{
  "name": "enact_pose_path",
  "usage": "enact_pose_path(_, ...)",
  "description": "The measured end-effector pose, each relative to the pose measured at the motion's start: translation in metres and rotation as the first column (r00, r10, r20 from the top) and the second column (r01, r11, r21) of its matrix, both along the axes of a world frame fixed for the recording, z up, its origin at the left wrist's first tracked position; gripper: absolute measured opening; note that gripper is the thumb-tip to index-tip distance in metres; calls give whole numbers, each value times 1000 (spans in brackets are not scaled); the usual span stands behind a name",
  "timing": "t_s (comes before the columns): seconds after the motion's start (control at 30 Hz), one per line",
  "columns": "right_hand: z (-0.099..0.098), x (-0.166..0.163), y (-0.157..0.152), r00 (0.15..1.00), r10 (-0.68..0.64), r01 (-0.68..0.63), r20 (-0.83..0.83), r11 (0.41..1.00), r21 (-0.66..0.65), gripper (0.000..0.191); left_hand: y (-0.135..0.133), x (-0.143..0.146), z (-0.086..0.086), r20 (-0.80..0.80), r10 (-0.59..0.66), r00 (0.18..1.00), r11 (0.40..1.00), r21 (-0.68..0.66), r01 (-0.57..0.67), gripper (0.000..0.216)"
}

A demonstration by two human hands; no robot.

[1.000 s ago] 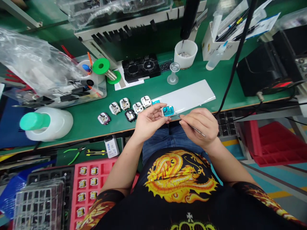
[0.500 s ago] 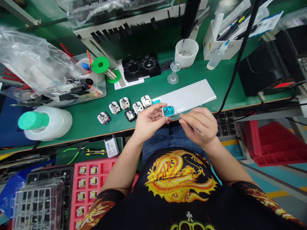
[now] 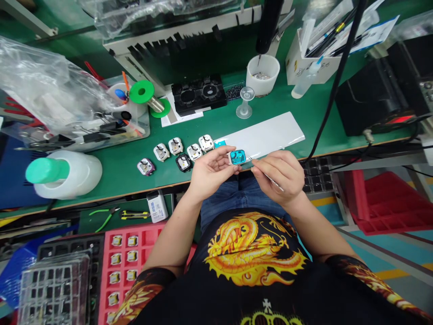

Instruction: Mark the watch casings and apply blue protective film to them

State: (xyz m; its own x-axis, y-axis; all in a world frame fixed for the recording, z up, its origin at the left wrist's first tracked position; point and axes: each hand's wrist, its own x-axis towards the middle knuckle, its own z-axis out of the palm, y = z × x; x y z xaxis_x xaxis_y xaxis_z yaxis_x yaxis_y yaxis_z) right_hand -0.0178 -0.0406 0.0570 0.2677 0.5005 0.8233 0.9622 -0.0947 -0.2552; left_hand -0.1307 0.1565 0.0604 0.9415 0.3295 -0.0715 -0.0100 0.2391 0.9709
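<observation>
Between thumb and fingers, my left hand (image 3: 213, 174) grips a smartwatch case (image 3: 237, 156) with a white rim and a bright blue face, held over the bench's front edge. My right hand (image 3: 282, 176) is closed round a thin metal tool (image 3: 272, 181), perhaps tweezers. Its tip is close to the case's right side; whether they touch I cannot tell. Left of my left hand lie several opened watch cases, among them a white one (image 3: 206, 142), a black one (image 3: 183, 163) and a purple one (image 3: 146, 166). Behind my hands lies a white sheet (image 3: 267, 135).
A clear spool (image 3: 244, 108) and a white cup (image 3: 263, 83) stand behind the sheet, under a hanging black screwdriver (image 3: 269, 27). A solder reel (image 3: 149, 97) and a white bottle (image 3: 74, 174) are at left. A black cable (image 3: 333, 90) hangs at right. Below left is a red tray (image 3: 149, 239).
My right hand has shifted slightly left and down with the metal tool. My left hand and the watch case have stayed almost still.
</observation>
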Motion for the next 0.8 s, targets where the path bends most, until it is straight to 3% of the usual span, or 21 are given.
enact_pose_path(0.8, 0, -1, 4, 1000, -4, 4, 1, 999, 44, 46, 5, 1, -1, 20, -19, 1000, 997, -75, 21, 52)
